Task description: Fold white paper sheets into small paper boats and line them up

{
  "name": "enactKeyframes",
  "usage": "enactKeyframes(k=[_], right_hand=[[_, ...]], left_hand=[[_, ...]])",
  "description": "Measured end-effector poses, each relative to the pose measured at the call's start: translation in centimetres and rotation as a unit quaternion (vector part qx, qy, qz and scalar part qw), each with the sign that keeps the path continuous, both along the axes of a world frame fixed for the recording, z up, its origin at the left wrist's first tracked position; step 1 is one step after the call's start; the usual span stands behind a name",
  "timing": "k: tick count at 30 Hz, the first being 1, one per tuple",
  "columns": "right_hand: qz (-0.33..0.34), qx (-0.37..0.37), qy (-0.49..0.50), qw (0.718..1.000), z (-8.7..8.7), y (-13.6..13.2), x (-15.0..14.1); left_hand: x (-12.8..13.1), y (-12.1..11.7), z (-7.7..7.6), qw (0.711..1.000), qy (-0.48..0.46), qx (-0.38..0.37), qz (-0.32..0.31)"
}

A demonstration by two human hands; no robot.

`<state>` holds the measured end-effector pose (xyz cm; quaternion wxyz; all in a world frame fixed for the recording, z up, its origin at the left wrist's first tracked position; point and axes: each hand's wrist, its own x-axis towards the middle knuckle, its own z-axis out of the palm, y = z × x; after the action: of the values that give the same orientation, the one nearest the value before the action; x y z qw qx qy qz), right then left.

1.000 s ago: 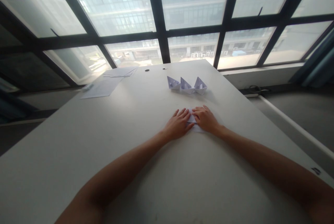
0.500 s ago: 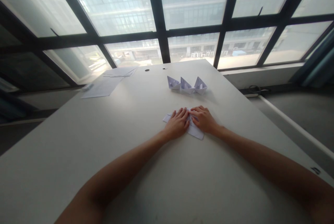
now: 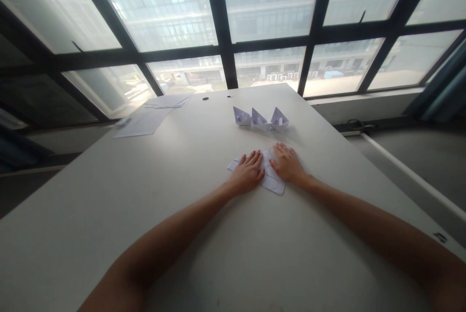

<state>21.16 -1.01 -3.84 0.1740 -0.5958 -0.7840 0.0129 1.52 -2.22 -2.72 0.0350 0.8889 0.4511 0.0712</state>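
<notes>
A folded sheet of white paper [image 3: 273,184] lies on the white table under both hands. My left hand [image 3: 248,172] rests flat across its left part, fingers stretched out. On its right edge lies my right hand [image 3: 287,162], palm down with the fingers extended. Between the hands a strip of the paper shows creases and a band along the near side. The hands cover the rest of its outline. Just beyond them stand three folded paper boats, the left boat [image 3: 241,116], the middle boat [image 3: 260,120] and the right boat [image 3: 280,120], side by side.
Loose white paper sheets [image 3: 140,125] lie at the table's far left. Two small dark-rimmed holes, including one round hole [image 3: 205,98], are near the back edge. Behind the table [image 3: 163,181] are windows with a dark frame [image 3: 225,55]. A white pipe [image 3: 411,171] runs along the right.
My right hand has moved slightly right across the paper, its fingers straightening and uncovering more of the middle. My left hand stays in place.
</notes>
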Motion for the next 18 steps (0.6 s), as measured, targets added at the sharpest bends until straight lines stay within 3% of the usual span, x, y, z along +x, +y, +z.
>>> enactKeyframes(k=[5, 7, 14, 18], right_hand=[[0.111, 0.036, 0.027, 0.993, 1.1, -0.6, -0.2], [0.123, 0.023, 0.021, 0.992, 1.4, -0.7, -0.3], [0.171, -0.019, -0.02, 0.985, 1.5, 0.7, 1.5], [0.197, 0.031, -0.019, 0.98, 1.8, 1.1, 2.2]], left_hand=[[0.0, 0.3, -0.1, 1.0, -0.018, -0.01, 0.009], [-0.2, 0.5, 0.1, 0.999, -0.034, -0.025, 0.0], [-1.0, 0.7, 1.2, 0.986, -0.1, -0.035, -0.131], [-1.2, 0.3, 1.9, 0.984, -0.08, -0.032, -0.158]])
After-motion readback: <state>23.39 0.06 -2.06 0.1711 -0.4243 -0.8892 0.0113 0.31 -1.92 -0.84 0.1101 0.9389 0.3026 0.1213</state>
